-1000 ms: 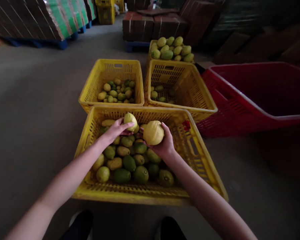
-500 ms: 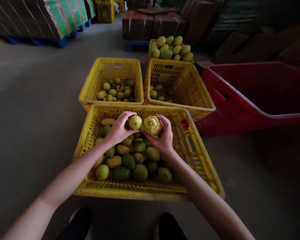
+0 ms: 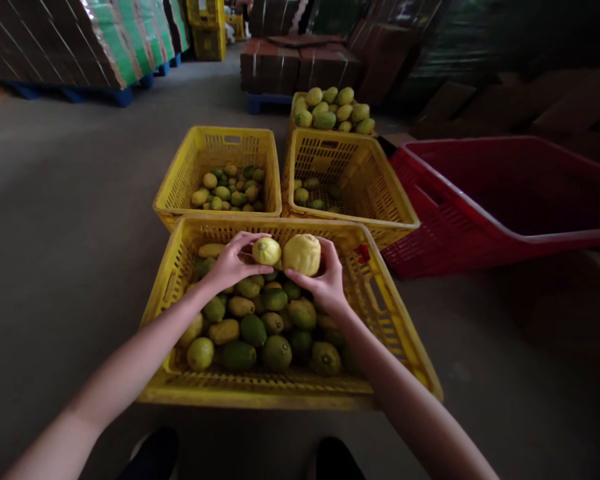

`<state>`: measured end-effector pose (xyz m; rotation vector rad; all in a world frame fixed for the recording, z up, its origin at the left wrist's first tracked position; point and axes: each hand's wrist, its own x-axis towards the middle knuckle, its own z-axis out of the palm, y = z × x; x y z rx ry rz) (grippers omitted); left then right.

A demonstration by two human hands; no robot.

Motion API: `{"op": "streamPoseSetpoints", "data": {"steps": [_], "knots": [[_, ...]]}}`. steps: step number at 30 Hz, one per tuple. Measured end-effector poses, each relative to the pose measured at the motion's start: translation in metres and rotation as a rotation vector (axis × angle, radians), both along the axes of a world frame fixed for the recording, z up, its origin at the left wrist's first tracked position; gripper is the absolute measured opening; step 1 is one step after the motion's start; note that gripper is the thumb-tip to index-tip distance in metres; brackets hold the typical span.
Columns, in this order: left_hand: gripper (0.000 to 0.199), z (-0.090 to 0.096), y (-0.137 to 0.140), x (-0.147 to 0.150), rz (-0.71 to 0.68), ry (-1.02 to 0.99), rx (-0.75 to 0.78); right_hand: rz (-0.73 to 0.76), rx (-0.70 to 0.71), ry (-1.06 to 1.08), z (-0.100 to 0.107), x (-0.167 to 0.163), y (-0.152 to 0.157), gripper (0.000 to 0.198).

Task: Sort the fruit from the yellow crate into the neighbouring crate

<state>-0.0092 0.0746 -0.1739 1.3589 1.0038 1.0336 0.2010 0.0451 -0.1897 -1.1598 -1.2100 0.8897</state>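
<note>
My left hand point(image 3: 237, 262) is closed around a smooth yellow-green lemon point(image 3: 267, 251), one end of it turned towards me. In my right hand point(image 3: 326, 275) is a larger, paler yellow lemon point(image 3: 301, 255) with a bumpy, ridged skin, gripped between thumb and fingers. Both fruits are held side by side above the front yellow crate point(image 3: 260, 396). Inside that crate lie several green and yellow lemons point(image 3: 253, 330), partly hidden by my forearms.
Behind the front crate stand a left yellow crate point(image 3: 161, 193) with small fruits and a right yellow crate point(image 3: 380, 180) with a few. Farther back, another is heaped with fruits point(image 3: 325, 120). A red crate point(image 3: 420, 220) is at right; strapped boxes point(image 3: 270, 65) sit on a blue pallet.
The bumpy lemon in my right hand has been turned, so its stem end faces me less and its side shows. The left lemon has tilted slightly. The view has shifted a little.
</note>
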Motion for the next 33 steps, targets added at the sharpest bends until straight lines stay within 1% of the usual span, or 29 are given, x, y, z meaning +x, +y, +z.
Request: {"op": "streamPoseSetpoints", "data": {"steps": [3,5,6,7,10,13,16,18,21,23,26,28,30,33], "knots": [[0.039,-0.001,0.005,0.000,-0.134,-0.198,-0.436,0.133,-0.372,0.422,0.001,-0.003,0.003,0.046],[0.030,0.000,0.006,0.002,-0.180,-0.293,-0.681,0.218,-0.582,0.682,0.000,-0.006,0.006,0.041],[0.030,0.001,0.006,0.002,-0.185,-0.329,-0.758,0.249,-0.659,0.771,-0.001,-0.007,0.007,0.040],[0.029,0.002,0.005,0.003,-0.177,-0.359,-0.801,0.269,-0.717,0.829,-0.002,-0.007,0.007,0.039],[0.024,0.004,0.004,0.005,-0.129,-0.405,-0.822,0.284,-0.814,0.886,-0.005,-0.007,0.009,0.040],[0.022,0.005,0.001,0.007,-0.097,-0.427,-0.825,0.288,-0.815,0.904,-0.006,-0.005,0.009,0.035],[0.028,0.005,0.000,0.009,-0.061,-0.497,-0.820,0.309,-0.779,0.936,-0.006,-0.004,0.008,0.030],[0.029,0.004,0.000,0.011,-0.001,-0.535,-0.822,0.322,-0.757,0.935,-0.005,-0.005,0.007,0.028],[0.024,0.002,0.002,0.013,0.098,-0.576,-0.839,0.344,-0.729,0.913,-0.005,-0.010,0.004,0.026],[0.021,0.000,0.002,0.014,0.134,-0.618,-0.836,0.352,-0.724,0.916,-0.006,-0.012,0.003,0.026],[0.017,0.000,0.001,0.013,0.123,-0.709,-0.786,0.347,-0.719,0.943,-0.009,-0.012,0.003,0.028],[0.021,0.001,-0.001,0.012,0.073,-0.760,-0.761,0.327,-0.715,0.958,-0.011,-0.009,0.004,0.030],[0.027,0.002,-0.002,0.011,0.040,-0.779,-0.785,0.298,-0.719,0.965,-0.012,-0.006,0.005,0.033],[0.031,0.003,-0.003,0.010,0.076,-0.755,-0.855,0.261,-0.723,0.968,-0.012,-0.004,0.008,0.036]]}}
